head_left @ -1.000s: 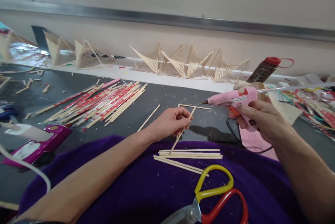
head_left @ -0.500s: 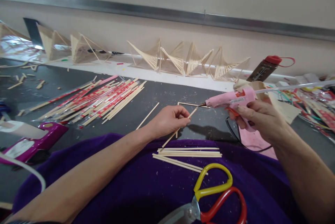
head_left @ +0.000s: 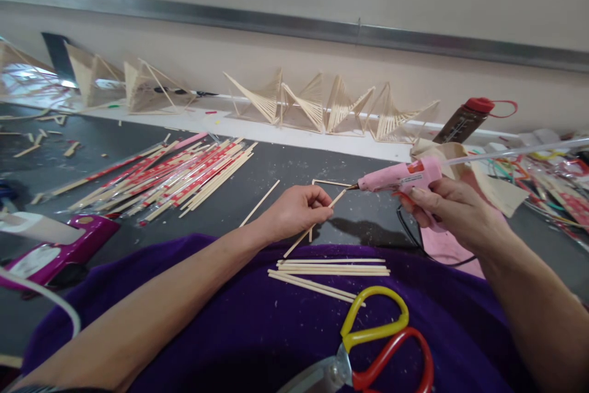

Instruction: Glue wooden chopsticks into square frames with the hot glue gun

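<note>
My left hand [head_left: 300, 212] is closed round a thin wooden stick [head_left: 298, 244], which slants up to the right. In my right hand [head_left: 453, 212] is a pink hot glue gun [head_left: 391, 177] with a long clear glue stick [head_left: 510, 152] poking out behind. The gun's metal nozzle [head_left: 353, 187] is at the far end of the held stick. Just behind lies a joined corner of sticks [head_left: 329, 182] on the dark table, partly hidden by my left hand. Several loose sticks [head_left: 334, 269] rest on the purple cloth [head_left: 221, 313] over my lap.
Yellow-and-red-handled scissors [head_left: 352, 362] lie on the cloth. To the left are packaged chopsticks [head_left: 170, 175] and a magenta tool [head_left: 59, 249]. Twisted stick models [head_left: 304, 105] stand along the wall. A red-capped bottle [head_left: 464, 120] and a black cord [head_left: 421, 249] are on the right.
My right hand and the glue gun have shifted slightly left, with the nozzle still at the stick's end. My left hand has barely moved.
</note>
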A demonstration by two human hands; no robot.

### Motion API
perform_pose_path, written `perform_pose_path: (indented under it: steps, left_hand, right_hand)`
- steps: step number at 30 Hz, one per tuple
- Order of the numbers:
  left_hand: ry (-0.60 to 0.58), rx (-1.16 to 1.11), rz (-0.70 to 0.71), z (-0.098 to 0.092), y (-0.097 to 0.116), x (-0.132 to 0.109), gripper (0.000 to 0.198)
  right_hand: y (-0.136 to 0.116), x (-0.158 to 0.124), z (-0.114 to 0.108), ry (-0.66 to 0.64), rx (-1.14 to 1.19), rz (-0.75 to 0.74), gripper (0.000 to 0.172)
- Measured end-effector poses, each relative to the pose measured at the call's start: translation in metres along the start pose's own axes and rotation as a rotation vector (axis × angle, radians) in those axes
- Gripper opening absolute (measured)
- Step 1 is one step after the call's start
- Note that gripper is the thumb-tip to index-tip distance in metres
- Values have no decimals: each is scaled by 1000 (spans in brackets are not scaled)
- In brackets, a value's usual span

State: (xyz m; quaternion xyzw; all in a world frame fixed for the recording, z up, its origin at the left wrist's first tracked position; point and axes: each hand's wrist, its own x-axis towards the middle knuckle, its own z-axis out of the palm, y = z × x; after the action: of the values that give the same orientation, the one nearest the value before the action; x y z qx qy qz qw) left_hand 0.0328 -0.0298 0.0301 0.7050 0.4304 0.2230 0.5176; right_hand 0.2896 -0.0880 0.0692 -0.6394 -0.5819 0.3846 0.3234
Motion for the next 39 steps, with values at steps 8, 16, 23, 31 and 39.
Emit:
perform_pose_path:
  steps: [8, 16, 23, 31, 39]
  left_hand:
    - [-1, -3, 3, 0, -2, 1, 17]
    - [5, -3, 6, 1, -7, 3, 17]
    - [2, 18, 4, 0, -7, 4, 18]
    - [-11, 18, -3, -1, -7, 5, 20]
    - [-32, -4, -3, 0, -11, 5, 20]
  right_hand:
    - [3, 1, 1, 0, -21, -49, 42]
    - [8, 1, 0, 43, -166, -79, 47]
    - [8, 2, 0, 22, -296, -139, 50]
    - [7, 3, 0, 11, -302, -183, 47]
    - [4, 3, 2, 17, -307, -185, 48]
